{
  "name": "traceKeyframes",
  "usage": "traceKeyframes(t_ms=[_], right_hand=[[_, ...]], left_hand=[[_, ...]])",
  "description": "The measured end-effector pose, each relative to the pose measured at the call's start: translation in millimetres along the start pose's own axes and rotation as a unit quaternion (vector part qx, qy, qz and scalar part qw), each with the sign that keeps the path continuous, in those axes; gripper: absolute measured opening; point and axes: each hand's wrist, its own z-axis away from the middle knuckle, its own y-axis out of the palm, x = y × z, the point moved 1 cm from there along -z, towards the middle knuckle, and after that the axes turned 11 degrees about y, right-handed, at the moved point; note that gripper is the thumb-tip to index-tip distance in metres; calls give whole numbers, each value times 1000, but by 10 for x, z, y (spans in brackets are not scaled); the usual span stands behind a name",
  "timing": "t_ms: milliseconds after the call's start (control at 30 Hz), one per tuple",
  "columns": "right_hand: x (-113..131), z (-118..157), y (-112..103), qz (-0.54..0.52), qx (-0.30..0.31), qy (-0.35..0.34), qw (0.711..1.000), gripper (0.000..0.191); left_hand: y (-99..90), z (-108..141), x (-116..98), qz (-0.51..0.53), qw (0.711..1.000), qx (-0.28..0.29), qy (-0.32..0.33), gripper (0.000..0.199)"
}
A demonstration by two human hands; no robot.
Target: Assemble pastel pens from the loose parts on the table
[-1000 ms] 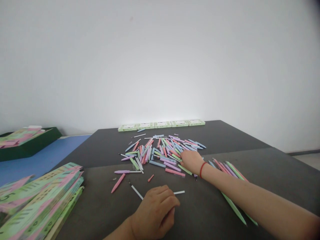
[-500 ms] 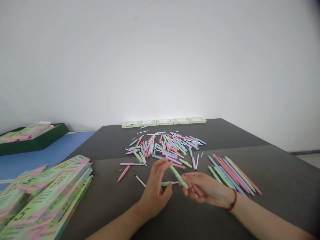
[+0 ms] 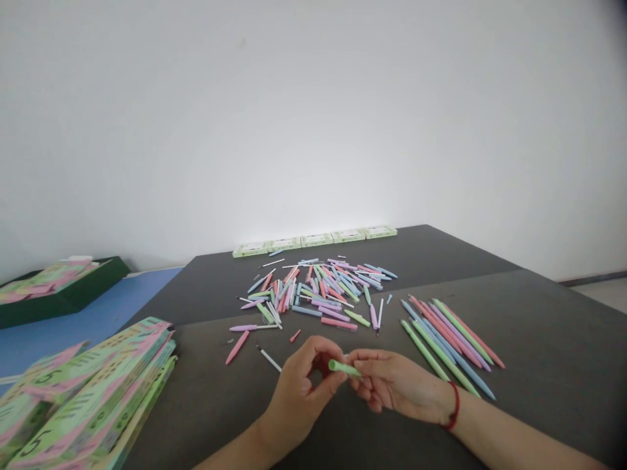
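A light green pen barrel (image 3: 344, 367) is between my hands, its hollow open end facing left. My right hand (image 3: 392, 378), with a red cord on the wrist, pinches the barrel's right end between thumb and fingers. My left hand (image 3: 306, 382) is curled round the open end, its thumb just under the barrel. A small white bit shows behind the fingertips; what it belongs to is hidden. Beyond my hands lies a pile of pastel pen parts (image 3: 326, 287). A white refill (image 3: 269, 359) and a small red piece (image 3: 294, 335) lie near my left hand.
Whole pens (image 3: 450, 339) lie side by side at right. Stacked green and pink boxes (image 3: 98, 391) stand at left. A row of flat pale green boxes (image 3: 316, 240) lines the back edge. A dark green tray (image 3: 88, 284) sits on a blue surface at far left.
The green barrel has swung from a slant to nearly level, open end now leftward. My left fingers have closed in on it. The small red piece has come into view. The camera view has shifted slightly.
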Motion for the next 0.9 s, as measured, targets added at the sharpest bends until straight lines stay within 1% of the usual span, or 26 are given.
traceKeyframes(t_ms=[67,133,267,333,367,400,433,533,600,633,767,900], right_hand=[[-26,-19,31,-29,17,-1,999,19],[-62,-38,58,-48,34,4,998,16],[-123,-61,75,-61,58,5,996,13],[-131,-63,74,-66,55,2,996,12],[-127,-61,74,-66,50,2,997,12],[-119,-56,76,-63,44,2,997,12],[-107,-50,80,-58,38,4,998,12],[-62,-20,94,-44,20,14,999,14],[-38,3,104,-40,19,20,999,14],[-30,12,108,-37,23,18,999,14],[-19,30,126,-33,31,-2,999,17],[-15,19,149,-36,13,-5,999,17]], left_hand=[[8,-3,-72,-19,999,14,31,11],[7,-10,-140,-58,995,41,73,11],[-1,-31,-267,-139,973,99,158,17],[-2,-37,-317,-164,964,110,178,21],[-6,-40,-333,-167,965,106,174,23],[-12,-44,-340,-160,970,98,157,24],[-23,-51,-337,-147,978,82,126,23],[-88,-92,-276,-76,997,9,-3,17],[-142,-137,-211,-16,997,-41,-69,13],[-168,-161,-177,15,994,-62,-91,12],[-236,-229,-42,104,977,-120,-142,15],[-260,-229,57,126,967,-150,-165,16]])
